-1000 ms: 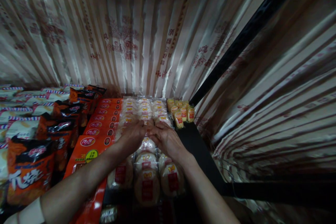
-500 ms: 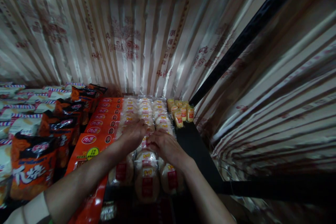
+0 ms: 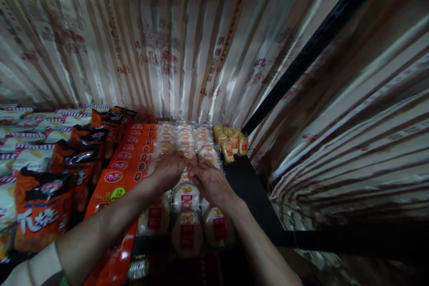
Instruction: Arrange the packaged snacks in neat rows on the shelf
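Round white rice crackers in clear wrappers with red labels stand in three overlapping rows; one front rice cracker packet leads the middle row. My left hand reaches over the left and middle rows, fingers closed at the top of a packet in the middle row. From the other side my right hand meets it, its fingers curled and pinching at the same spot. The held packet is mostly hidden behind the fingers. Just below the hands, another rice cracker packet leans back with its label showing.
Orange flat snack packs overlap in a row to the left, beside black-and-orange chip bags and white bags. Small yellow packets stand at the back right of the black shelf. A black post slants before pleated curtains.
Both hands have shifted slightly, with the right fingers closing in toward the left. The rice cracker packet below them now shows more of its face and label.
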Demonstrator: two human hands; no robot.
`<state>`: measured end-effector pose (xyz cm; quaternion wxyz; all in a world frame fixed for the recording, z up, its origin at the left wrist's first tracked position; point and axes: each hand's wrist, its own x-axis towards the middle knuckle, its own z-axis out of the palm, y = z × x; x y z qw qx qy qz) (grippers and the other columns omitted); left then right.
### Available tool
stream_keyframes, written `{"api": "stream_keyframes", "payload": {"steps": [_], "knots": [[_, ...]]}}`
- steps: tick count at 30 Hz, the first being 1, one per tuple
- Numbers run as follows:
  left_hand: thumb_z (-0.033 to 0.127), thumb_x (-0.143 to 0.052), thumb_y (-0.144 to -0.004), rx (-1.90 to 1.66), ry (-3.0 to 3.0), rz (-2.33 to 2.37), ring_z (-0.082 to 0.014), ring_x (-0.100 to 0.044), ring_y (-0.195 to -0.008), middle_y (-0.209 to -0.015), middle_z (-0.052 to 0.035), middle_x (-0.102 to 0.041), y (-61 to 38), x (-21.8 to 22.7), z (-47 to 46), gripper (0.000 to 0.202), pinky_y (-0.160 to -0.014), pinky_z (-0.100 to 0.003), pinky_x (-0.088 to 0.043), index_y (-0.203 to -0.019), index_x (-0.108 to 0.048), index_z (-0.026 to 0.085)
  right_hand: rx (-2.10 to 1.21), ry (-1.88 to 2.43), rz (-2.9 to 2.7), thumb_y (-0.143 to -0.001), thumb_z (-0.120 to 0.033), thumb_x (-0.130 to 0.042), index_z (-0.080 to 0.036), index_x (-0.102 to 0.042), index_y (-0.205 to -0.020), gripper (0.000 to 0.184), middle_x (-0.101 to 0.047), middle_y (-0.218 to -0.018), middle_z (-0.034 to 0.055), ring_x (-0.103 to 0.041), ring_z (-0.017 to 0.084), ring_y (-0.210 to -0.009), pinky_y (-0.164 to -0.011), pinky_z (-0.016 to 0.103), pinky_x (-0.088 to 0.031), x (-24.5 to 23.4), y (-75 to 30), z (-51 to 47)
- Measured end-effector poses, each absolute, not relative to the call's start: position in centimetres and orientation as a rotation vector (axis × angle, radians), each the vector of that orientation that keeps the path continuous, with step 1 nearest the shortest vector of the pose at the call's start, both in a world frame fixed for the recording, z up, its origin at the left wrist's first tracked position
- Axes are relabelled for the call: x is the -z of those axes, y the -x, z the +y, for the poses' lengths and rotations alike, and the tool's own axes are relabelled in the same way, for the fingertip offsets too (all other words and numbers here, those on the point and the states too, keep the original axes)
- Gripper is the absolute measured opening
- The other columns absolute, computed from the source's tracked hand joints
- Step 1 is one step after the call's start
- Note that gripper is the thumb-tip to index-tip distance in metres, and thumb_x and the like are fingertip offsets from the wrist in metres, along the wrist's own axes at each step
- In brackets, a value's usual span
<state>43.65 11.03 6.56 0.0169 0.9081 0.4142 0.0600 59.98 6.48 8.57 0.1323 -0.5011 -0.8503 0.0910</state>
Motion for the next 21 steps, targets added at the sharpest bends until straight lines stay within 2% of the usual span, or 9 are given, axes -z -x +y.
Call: {"api": "stream_keyframes", "payload": {"steps": [8,14,21], "knots": [[0.006,-0.041,-0.084,-0.165,-2.796,1.266,-0.0228,-0.056,-0.094,-0.094,-0.0112,-0.060,-43.6,-7.1,11.1,0.022,-0.083,-0.037,-0.048,-0.093,-0.060,0.012,-0.222,1.491,-2.464,-0.085,-0.014,-0.056,-0.017,-0.063,-0.079,0.009,-0.065,-0.084,0.0032,-0.057,0.017,-0.084,-0.084,0.029,-0.042,-8.4,-59.9,6.5],[0.006,-0.044,-0.084,-0.334,-2.738,1.280,-0.0218,-0.054,-0.099,-0.100,-0.0089,-0.059,-43.6,-8.8,8.2,0.020,-0.087,-0.037,-0.047,-0.095,-0.058,0.016,-0.162,1.475,-2.484,-0.086,-0.016,-0.054,-0.017,-0.064,-0.080,0.011,-0.066,-0.084,0.0041,-0.058,0.017,-0.084,-0.085,0.030,-0.042,-7.9,-60.1,6.6],[0.000,-0.042,-0.081,-0.061,-2.650,1.174,-0.0181,-0.055,-0.101,-0.108,-0.0090,-0.061,-43.3,-8.4,5.7,0.031,-0.091,-0.032,-0.044,-0.103,-0.057,0.014,-0.240,1.472,-2.480,-0.085,-0.015,-0.057,-0.017,-0.064,-0.083,0.008,-0.067,-0.087,0.0046,-0.058,0.017,-0.090,-0.087,0.030,-0.042,-8.2,-59.9,6.6]]}}
